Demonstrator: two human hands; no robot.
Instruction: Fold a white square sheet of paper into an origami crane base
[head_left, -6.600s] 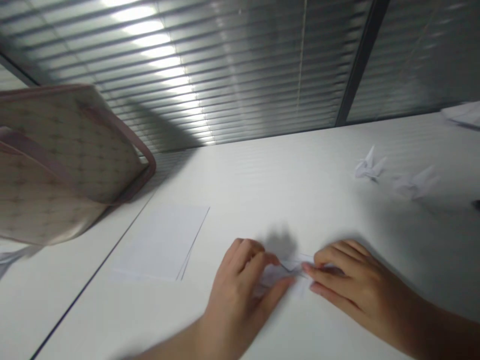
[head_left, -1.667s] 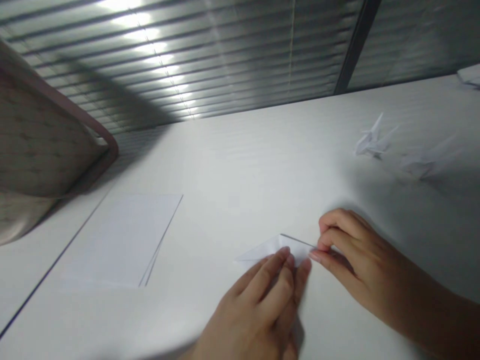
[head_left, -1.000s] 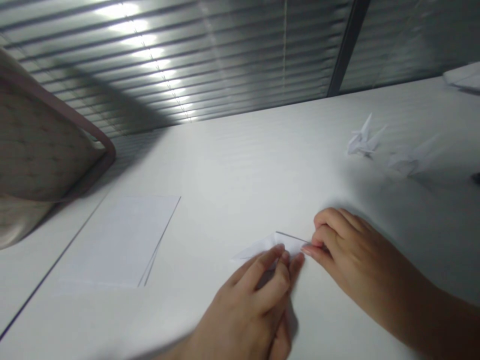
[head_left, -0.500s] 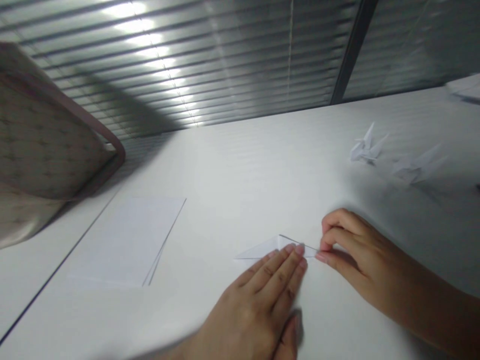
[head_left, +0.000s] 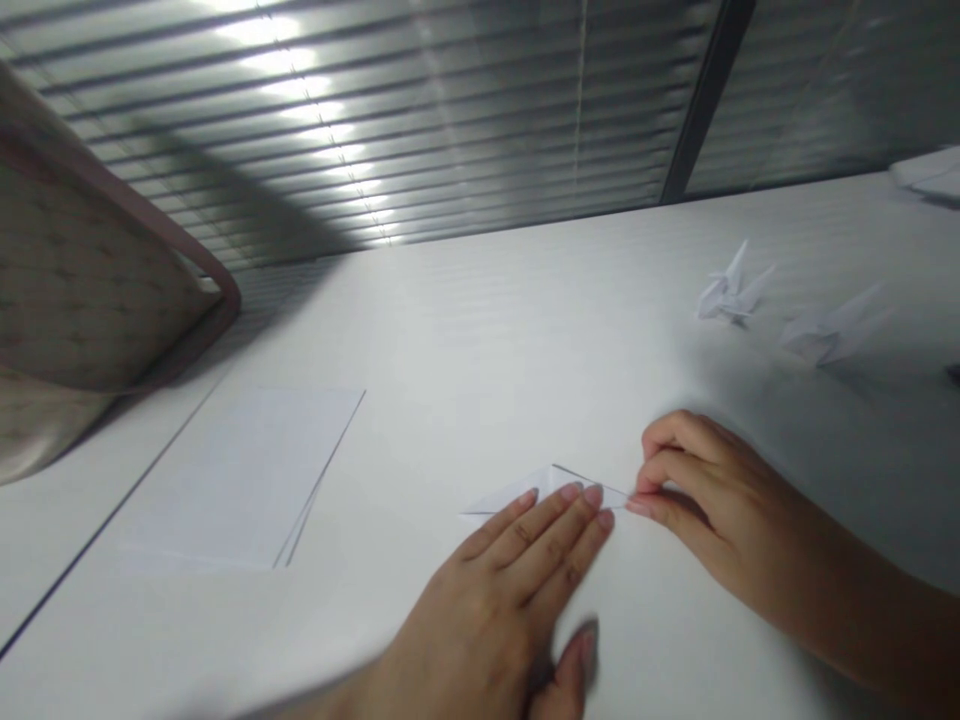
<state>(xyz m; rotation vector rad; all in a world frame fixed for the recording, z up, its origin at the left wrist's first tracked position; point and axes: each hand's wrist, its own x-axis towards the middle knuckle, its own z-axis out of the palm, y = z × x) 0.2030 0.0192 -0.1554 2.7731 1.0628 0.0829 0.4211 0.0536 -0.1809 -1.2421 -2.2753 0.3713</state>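
A small piece of folded white paper (head_left: 510, 492) lies on the table in front of me, its left point and top corner showing. My left hand (head_left: 510, 600) rests flat over its lower middle, fingers stretched out and pressing it down, thumb apart. At the paper's right tip, my right hand (head_left: 697, 490) pinches the narrow end between thumb and index finger, the other fingers curled. The part of the paper beneath my left fingers is hidden.
Flat white sheets (head_left: 247, 480) lie at the left. Two folded paper cranes (head_left: 731, 292) stand at the back right of the white table (head_left: 465, 340). A patterned bag (head_left: 82, 270) is at the far left. Window blinds (head_left: 450, 130) rise behind, with more white paper (head_left: 930, 175) at the right edge.
My left fingers have spread slightly on the folded paper, and the thumb has moved a little. My right hand keeps its pinch. The whole view has shifted slightly.
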